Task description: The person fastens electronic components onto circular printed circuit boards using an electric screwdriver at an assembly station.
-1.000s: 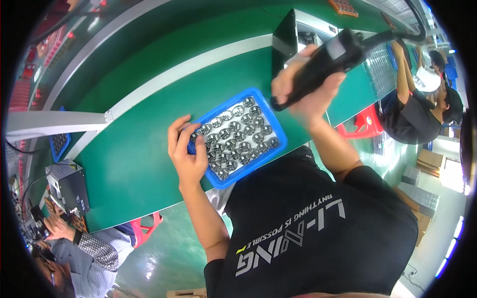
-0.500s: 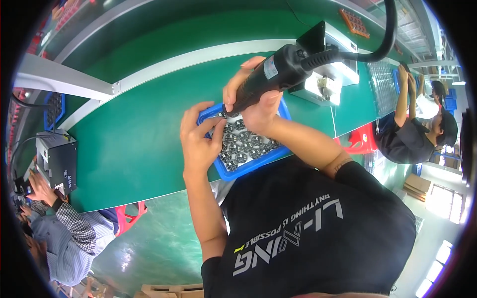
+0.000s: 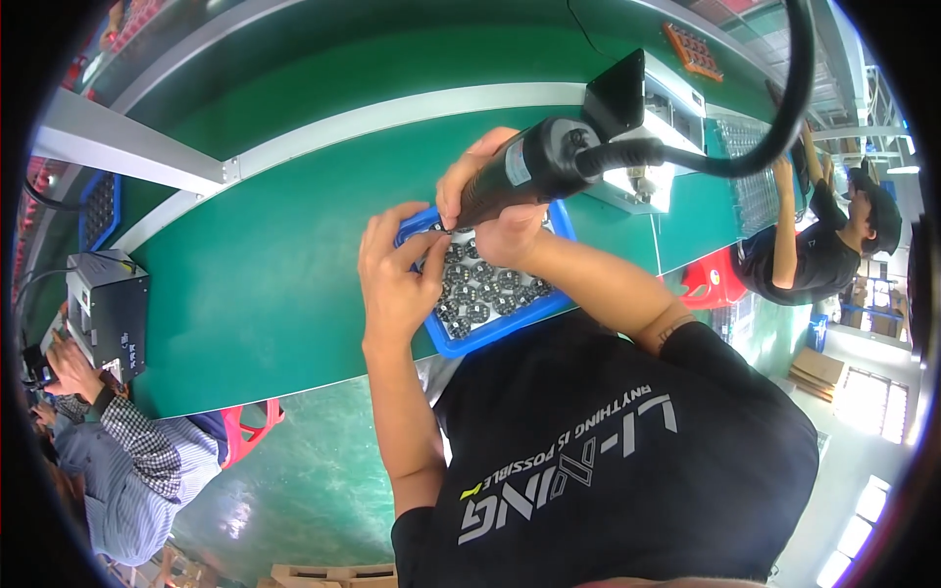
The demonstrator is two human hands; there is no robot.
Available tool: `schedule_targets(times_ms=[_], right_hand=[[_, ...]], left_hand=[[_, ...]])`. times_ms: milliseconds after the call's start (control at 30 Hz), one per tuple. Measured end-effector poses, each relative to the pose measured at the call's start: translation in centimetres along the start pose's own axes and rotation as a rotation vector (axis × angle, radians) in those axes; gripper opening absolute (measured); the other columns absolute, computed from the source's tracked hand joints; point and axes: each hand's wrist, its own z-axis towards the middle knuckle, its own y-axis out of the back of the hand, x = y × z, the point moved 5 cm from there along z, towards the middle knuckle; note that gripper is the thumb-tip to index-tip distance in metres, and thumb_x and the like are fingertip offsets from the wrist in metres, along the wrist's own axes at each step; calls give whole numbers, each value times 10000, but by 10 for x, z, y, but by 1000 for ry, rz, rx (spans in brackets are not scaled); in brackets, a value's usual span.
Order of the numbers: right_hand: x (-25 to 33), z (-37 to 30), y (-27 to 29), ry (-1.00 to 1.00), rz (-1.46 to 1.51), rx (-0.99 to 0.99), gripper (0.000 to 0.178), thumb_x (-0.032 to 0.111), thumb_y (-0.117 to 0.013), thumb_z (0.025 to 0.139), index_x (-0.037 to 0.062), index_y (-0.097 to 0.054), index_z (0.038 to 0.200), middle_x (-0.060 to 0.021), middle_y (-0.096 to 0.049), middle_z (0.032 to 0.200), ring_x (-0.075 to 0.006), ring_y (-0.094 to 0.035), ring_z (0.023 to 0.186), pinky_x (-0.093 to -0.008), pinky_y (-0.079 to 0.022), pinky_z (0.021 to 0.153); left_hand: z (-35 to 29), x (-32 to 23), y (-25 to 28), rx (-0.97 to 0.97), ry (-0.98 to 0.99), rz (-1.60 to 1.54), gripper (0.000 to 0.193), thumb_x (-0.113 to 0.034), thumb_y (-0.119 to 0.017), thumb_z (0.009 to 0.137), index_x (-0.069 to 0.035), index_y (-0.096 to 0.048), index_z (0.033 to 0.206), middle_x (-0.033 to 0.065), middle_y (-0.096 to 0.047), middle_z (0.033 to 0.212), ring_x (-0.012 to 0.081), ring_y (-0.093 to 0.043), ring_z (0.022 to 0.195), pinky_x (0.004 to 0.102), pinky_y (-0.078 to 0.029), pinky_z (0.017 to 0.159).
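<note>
A black electric screwdriver (image 3: 498, 186) is in my right hand (image 3: 510, 237), my fingers wrapped round its body. It slants, its tip pointing down and left over the far left part of a blue tray (image 3: 453, 347). My left hand (image 3: 397, 284) reaches over the tray's left rim, with thumb and forefinger pinched together right beside the tip. Whatever sits between those fingertips is too small and covered to make out. Inside the tray, several small round black parts (image 3: 477, 313) lie in rows on a white liner; my hands hide the far ones.
From the screwdriver's back end a thick black cable (image 3: 725, 169) loops up to the right. A light metal box (image 3: 642, 181) stands beyond the tray at right, near clear plastic trays (image 3: 740, 147). Co-workers sit left and right. A grey-black box (image 3: 123, 318) stands at far left.
The back end of the screwdriver has tipped slightly nearer and to the left, and its cable loop has swung right. My left hand has barely moved. The co-worker at right has shifted their arms.
</note>
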Motion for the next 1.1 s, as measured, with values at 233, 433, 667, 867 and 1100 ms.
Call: schedule_targets(times_ms=[233, 433, 667, 867, 1100], right_hand=[[0, -4, -4, -27, 37, 50, 723, 675, -650, 845, 99, -397, 1202, -110, -575, 666, -199, -561, 551, -330, -484, 546], [-13, 10, -6, -89, 66, 72, 760, 662, -657, 852, 28, -407, 1189, -114, -584, 677, -140, -542, 544, -260, -449, 490], [-17, 14, -5, -105, 85, 68, 794, 673, -640, 857, -6, -419, 1204, -102, -587, 682, -126, -540, 539, -261, -445, 480], [16, 29, 1, -85, 25, -79, 902, 754, -542, 860, -12, -374, 1307, -100, -578, 651, -146, -540, 498, -274, -449, 474], [111, 37, 70, 75, -143, -258, 950, 892, -285, 820, 90, -378, 1321, -91, -529, 606, -182, -489, 435, -325, -434, 474]], left_hand=[[0, -2, 1, 1, -14, -14, 83, -49, -779, 727, -19, -752, 799, 98, -674, 1046, 303, -618, 923, 408, -487, 798], [0, 0, 3, -4, -23, 7, 101, -41, -778, 723, -3, -744, 810, 99, -671, 1036, 306, -614, 919, 416, -481, 798], [2, 0, 2, 7, -46, 25, 99, -38, -778, 723, -7, -745, 811, 98, -670, 1031, 306, -612, 914, 417, -479, 796], [1, 1, -2, 20, -42, -14, 75, -33, -776, 745, -10, -740, 807, 113, -673, 1052, 305, -614, 937, 409, -483, 807], [-2, 2, 0, 37, -11, 2, 54, -5, -743, 772, -11, -725, 823, 127, -672, 1078, 313, -614, 977, 401, -484, 860]])
